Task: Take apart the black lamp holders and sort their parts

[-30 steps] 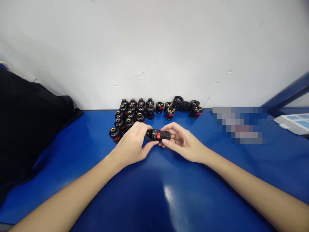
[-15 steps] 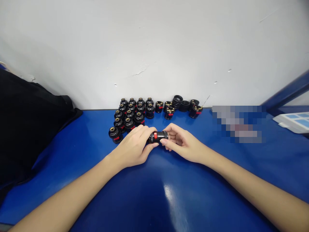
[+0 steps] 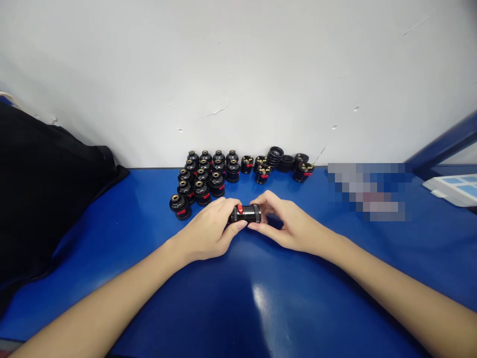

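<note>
A black lamp socket (image 3: pixel 248 214) with a red switch lies sideways between my two hands. My left hand (image 3: pixel 212 226) is wrapped around its left end, which the fingers hide. The fingers and thumb of my right hand (image 3: pixel 281 219) close on the ribbed ring at its right end. Behind my left hand stand several similar black sockets (image 3: pixel 201 191) in rows, upright, with brass-threaded tops and red switches. Farther right are several socket bodies with exposed brass contacts, one of them (image 3: pixel 263 175) standing in front.
Black threaded rings (image 3: pixel 275 156) are stacked by the wall. A black cloth (image 3: pixel 48 199) covers the table's left side. At the right are a blurred patch (image 3: pixel 367 194) and a white-and-blue case (image 3: pixel 454 189). The blue table (image 3: pixel 186 308) meets a white wall (image 3: pixel 238 74).
The held socket has turned about its length, so its red switch sits nearer the top. The right fingers have shifted on the ring, uncovering more of it.
</note>
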`<control>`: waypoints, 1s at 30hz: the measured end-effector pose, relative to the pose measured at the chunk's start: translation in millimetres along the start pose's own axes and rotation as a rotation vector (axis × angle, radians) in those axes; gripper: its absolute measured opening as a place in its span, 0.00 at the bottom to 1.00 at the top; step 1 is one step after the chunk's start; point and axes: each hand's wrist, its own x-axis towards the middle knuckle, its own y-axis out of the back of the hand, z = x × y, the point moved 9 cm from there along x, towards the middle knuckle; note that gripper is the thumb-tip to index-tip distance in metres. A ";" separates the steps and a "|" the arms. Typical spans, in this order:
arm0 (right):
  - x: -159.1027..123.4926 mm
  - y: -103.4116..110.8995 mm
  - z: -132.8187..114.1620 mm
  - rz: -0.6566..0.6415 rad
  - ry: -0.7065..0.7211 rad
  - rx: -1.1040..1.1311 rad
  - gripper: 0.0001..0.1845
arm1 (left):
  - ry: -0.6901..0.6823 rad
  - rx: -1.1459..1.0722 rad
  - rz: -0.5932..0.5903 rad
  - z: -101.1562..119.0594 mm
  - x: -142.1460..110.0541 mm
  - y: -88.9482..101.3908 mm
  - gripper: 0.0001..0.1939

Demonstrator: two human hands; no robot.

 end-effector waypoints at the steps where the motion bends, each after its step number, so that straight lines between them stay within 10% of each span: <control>1: -0.1 1.2 -1.9 -0.001 0.034 -0.045 0.13 | 0.000 0.000 -0.005 -0.3 -0.1 -1.2 0.11; 7: 1.7 6.4 -5.8 0.060 0.046 -0.006 0.26 | -0.075 0.074 0.020 5.3 2.6 2.4 0.11; 11: 1.3 -1.5 -2.7 0.025 -0.055 0.074 0.15 | -0.082 0.098 0.027 3.4 4.1 5.8 0.12; 15: 0.1 -0.1 -7.0 0.084 0.007 0.120 0.28 | -0.085 0.125 0.033 2.3 4.3 6.3 0.13; 30: 0.9 -0.3 3.2 0.031 -0.094 0.174 0.22 | -0.109 0.173 0.061 4.6 4.1 8.9 0.12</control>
